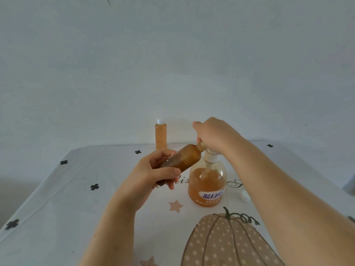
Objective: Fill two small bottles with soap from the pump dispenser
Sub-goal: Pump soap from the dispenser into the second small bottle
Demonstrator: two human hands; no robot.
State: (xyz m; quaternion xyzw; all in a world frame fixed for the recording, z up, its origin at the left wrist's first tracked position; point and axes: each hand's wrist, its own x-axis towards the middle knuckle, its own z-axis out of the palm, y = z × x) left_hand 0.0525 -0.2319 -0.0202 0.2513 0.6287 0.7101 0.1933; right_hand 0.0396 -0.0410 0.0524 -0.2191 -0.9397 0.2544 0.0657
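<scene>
At mid-desk, I log the left hand gripping an uncapped small bottle, tilted, its neck raised to the spout under the right hand. Bottle looks nearly full of amber soap. Right hand sits on the pump head of the pump dispenser, fingers curled down over it, tips hidden. Dispenser upright, roughly half full. Second small bottle, capped white, stands at the far edge. Loose white cap lies right of the dispenser
</scene>
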